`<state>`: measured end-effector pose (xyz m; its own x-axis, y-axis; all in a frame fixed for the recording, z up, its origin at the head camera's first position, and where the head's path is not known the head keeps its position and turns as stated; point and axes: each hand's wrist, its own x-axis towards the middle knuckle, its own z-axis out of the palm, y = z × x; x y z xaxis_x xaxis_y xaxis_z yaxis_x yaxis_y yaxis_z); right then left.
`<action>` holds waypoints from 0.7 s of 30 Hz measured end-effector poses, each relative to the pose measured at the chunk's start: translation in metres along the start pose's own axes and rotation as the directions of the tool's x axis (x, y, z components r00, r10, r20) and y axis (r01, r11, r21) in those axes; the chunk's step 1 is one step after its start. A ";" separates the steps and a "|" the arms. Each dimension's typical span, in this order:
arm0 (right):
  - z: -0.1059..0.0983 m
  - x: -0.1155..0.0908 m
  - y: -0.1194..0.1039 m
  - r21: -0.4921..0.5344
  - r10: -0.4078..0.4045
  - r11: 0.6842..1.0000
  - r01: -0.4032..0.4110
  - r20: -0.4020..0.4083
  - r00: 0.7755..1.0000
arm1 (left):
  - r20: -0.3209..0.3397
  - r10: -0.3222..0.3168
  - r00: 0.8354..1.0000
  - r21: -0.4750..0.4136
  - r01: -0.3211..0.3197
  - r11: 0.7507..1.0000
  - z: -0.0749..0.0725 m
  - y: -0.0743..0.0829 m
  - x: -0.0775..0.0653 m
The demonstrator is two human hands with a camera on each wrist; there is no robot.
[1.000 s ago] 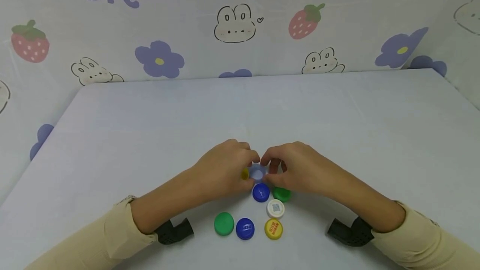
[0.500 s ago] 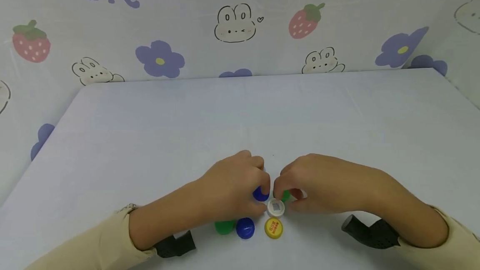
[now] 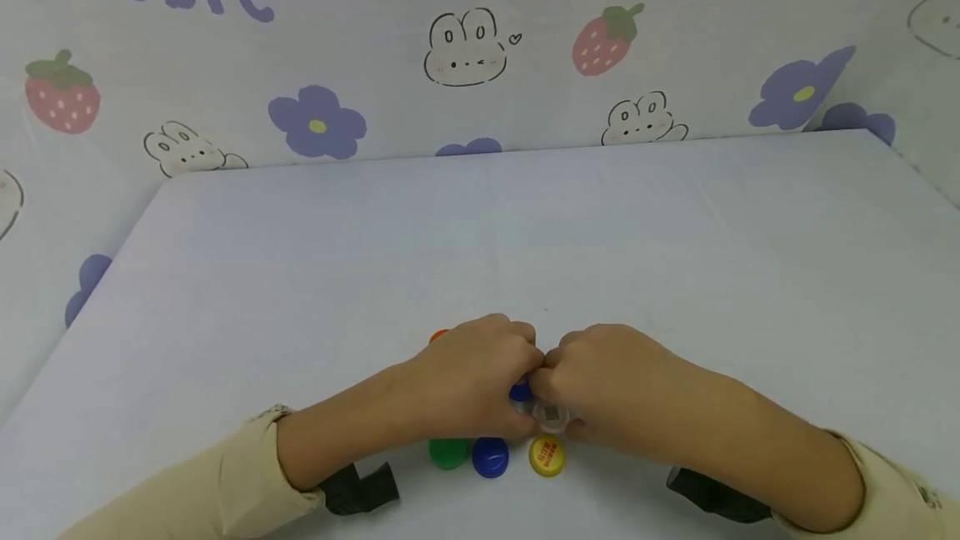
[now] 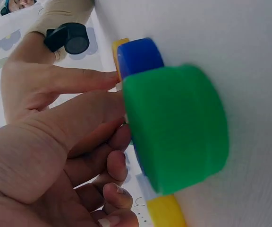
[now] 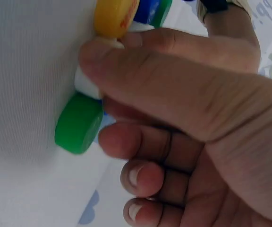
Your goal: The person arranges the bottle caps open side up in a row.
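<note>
Crowding both hands amid caps, table beyond.

It looked like a home play or craft corner: a flat tabletop under a pale lavender cloth, walled at twelve, nine and three o'clock by a soft white backdrop printed with cartoon rabbits, strawberries and purple flowers.
</note>
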<state>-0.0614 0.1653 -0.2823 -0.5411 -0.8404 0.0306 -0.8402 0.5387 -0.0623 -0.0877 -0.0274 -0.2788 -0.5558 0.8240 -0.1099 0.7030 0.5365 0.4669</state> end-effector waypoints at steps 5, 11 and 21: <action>0.000 -0.001 -0.008 -0.146 -0.003 0.989 -0.003 -0.047 0.999 | 0.035 -0.005 0.999 -0.050 0.007 0.999 0.001 -0.002 0.004; -0.005 -0.002 -0.008 -0.142 -0.015 0.990 0.011 -0.031 0.999 | 0.054 -0.010 0.998 -0.087 0.015 0.996 0.000 -0.004 0.005; -0.023 -0.008 -0.005 -0.088 -0.119 0.990 0.109 -0.117 0.986 | 0.040 -0.007 0.999 -0.278 0.018 0.960 -0.015 -0.010 -0.005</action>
<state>-0.0537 0.1705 -0.2591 -0.4377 -0.8857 0.1545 -0.8940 0.4470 0.0297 -0.0982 -0.0398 -0.2691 -0.5428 0.8267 -0.1480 0.5421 0.4794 0.6902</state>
